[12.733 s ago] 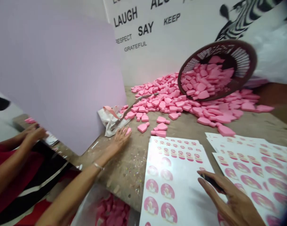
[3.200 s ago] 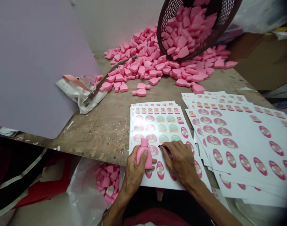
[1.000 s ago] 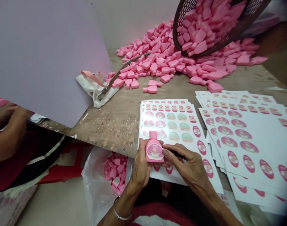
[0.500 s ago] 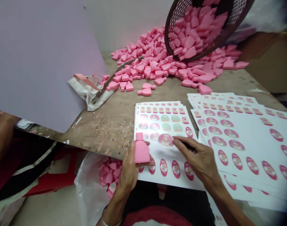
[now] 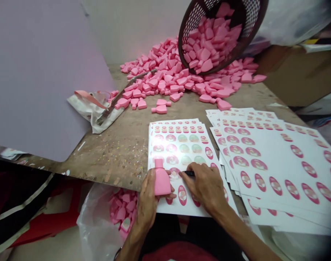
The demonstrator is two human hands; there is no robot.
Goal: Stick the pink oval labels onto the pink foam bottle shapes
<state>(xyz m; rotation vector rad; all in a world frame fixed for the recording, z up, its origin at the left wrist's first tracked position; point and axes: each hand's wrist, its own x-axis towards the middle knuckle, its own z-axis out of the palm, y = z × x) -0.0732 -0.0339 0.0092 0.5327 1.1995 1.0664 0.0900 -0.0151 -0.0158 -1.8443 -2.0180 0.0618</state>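
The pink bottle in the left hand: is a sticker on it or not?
No sticker on the near side: the pink bottle shows only plain pink there. The far side is hidden; cannot tell.

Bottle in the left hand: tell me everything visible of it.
The bottle is plain pink, apparently plastic, with a broad, round-shouldered body and a short, narrow cylindrical top pointing away from the person. No label shows on its visible face. The left hand grips it over the sheet; whether they touch is unclear.
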